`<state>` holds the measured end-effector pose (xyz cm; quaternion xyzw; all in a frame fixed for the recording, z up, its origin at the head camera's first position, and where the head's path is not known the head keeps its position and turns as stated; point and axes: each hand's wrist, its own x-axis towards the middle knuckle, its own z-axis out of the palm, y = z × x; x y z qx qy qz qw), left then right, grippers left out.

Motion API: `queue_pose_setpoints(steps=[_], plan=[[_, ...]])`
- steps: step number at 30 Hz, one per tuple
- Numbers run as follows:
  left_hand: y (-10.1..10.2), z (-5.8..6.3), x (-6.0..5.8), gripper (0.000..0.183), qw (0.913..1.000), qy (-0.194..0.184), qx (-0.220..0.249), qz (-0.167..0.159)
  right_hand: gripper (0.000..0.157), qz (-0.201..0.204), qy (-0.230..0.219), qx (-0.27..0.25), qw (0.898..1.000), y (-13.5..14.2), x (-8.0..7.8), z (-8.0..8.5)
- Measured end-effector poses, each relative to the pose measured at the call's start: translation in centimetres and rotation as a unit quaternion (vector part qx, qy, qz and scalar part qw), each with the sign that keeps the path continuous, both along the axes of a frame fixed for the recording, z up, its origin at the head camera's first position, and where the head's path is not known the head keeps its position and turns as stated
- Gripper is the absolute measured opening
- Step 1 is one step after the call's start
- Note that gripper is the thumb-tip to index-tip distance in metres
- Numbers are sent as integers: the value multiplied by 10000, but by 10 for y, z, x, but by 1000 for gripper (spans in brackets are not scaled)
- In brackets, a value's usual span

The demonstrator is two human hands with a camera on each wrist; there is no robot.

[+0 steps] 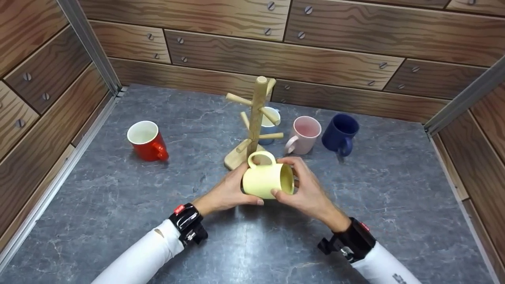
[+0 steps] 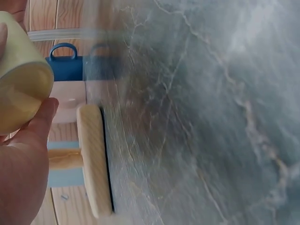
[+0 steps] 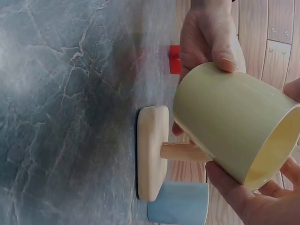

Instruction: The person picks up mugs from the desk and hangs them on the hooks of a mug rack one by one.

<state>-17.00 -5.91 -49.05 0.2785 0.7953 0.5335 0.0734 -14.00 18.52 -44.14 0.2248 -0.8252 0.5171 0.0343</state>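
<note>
A pale yellow mug (image 1: 262,181) is held on its side in the air by both hands, its handle upward and its mouth toward the right. My left hand (image 1: 228,191) grips the base end, thumb along the lower side. At the rim, my right hand (image 1: 309,193) pinches with the thumb in front and fingers behind. Just behind the mug stands a wooden mug tree (image 1: 256,114) with several bare pegs; the mug hides part of its base. In the right wrist view the yellow mug (image 3: 229,122) shows both hands around it.
A red mug (image 1: 148,142) stands upright at the left. Behind the tree is a light blue mug (image 1: 269,128), partly hidden. To its right stand a pink mug (image 1: 303,136) and a dark blue mug (image 1: 340,134). Wood-patterned walls (image 1: 221,51) enclose the grey marbled table (image 1: 118,221).
</note>
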Motion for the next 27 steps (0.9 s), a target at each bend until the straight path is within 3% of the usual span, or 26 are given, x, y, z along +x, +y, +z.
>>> queue_pose_setpoints(steps=[6,19,27], plan=[[-9,0,4,99,10000,43,1,19,69,157,231,227,9993,-3,1,-3],[-34,11,4,101,9957,745,-335,435,69,465,658,486,9956,-19,-8,3],[-44,16,2,97,9956,294,-334,824,71,423,559,520,9962,-31,-14,7]])
